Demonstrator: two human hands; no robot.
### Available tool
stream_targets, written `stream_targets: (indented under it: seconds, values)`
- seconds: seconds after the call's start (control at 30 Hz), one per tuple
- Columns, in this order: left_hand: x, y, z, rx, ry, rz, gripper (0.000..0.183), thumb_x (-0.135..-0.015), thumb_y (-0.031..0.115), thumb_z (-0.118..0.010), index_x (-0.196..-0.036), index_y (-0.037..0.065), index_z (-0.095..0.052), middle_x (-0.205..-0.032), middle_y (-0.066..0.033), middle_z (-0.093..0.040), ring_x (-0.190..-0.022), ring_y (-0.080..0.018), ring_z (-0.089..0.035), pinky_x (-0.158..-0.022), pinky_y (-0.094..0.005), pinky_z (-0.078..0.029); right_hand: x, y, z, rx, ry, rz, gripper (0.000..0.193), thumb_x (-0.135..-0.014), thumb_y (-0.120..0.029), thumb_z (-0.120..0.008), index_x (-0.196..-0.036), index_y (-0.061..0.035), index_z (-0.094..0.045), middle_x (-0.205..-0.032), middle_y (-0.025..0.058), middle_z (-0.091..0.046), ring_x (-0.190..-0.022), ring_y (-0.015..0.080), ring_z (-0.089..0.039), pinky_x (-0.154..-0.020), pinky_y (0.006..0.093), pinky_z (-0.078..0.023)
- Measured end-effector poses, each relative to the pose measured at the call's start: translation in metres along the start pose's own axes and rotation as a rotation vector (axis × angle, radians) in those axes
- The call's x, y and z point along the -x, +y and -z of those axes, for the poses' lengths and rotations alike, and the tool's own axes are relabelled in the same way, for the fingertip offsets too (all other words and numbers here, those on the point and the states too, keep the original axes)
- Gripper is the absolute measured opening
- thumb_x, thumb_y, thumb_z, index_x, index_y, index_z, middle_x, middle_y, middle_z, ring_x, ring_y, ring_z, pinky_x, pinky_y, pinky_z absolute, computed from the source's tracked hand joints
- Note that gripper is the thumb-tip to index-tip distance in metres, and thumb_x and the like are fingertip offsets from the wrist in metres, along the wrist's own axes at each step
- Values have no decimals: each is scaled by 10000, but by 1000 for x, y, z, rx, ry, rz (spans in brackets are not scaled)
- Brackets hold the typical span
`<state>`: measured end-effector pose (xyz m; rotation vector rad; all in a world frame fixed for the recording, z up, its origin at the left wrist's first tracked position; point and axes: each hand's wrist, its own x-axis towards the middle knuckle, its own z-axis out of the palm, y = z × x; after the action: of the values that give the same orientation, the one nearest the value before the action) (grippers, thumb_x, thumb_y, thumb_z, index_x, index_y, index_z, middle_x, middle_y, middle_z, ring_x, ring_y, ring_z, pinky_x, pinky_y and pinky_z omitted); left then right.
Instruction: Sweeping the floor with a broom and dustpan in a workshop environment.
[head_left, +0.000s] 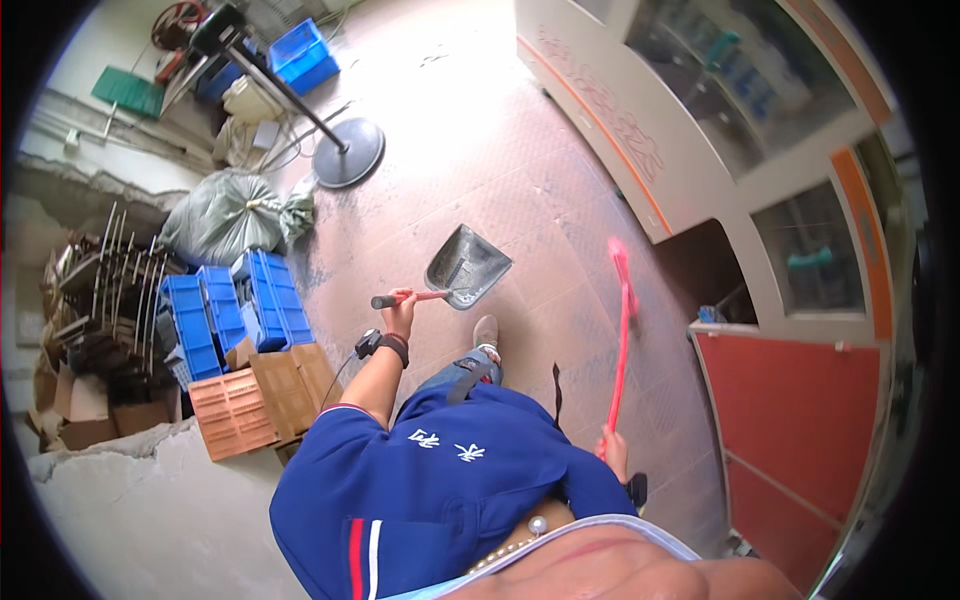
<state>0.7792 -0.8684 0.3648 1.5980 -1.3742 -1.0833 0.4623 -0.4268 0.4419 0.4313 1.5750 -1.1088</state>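
Observation:
My left hand (400, 315) is closed round the red handle of a long-handled dustpan, near its dark grip end. The dark grey dustpan (485, 262) is out in front of my feet, its open side turned away from me; pale specks or dust show inside. At my right side, my right hand (613, 450) is wrapped round the pinkish-red stick of a broom (621, 350). Its pink head rests at or near the floor, ahead and to the right of the dustpan, apart from it. The bristles are blurred.
On the left are blue plastic crates (275, 295), cardboard (290, 385), a tied grey-green sack (225, 215) and stacked metal rods. A stand with a round black base (348, 153) is farther ahead. A white-and-orange machine cabinet (600, 110) and red panel (790, 430) line the right.

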Motion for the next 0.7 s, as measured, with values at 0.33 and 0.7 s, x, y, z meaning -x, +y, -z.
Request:
stream_targets:
  seconds: [0.33, 0.7]
  values:
    - [-218, 74, 42, -60, 320, 167, 157, -668, 30, -629, -821, 2, -602, -804, -79, -585, -773, -173, -553, -729, -306, -447, -83, -278, -282, 148, -251, 8, 147, -860, -257, -541, -895, -118, -509, -557, -18, -448, -364, 50, -385, -310, 211, -340]
    - [-533, 160, -104, 106, 660, 267, 155, -658, -26, -633, -804, 16, -604, -759, -59, -576, -715, -167, -550, -678, -299, -453, -265, -609, -509, 367, -416, 77, 157, -857, -240, -538, -813, -105, -473, -568, -2, -456, -371, 56, -398, -306, 221, -358]
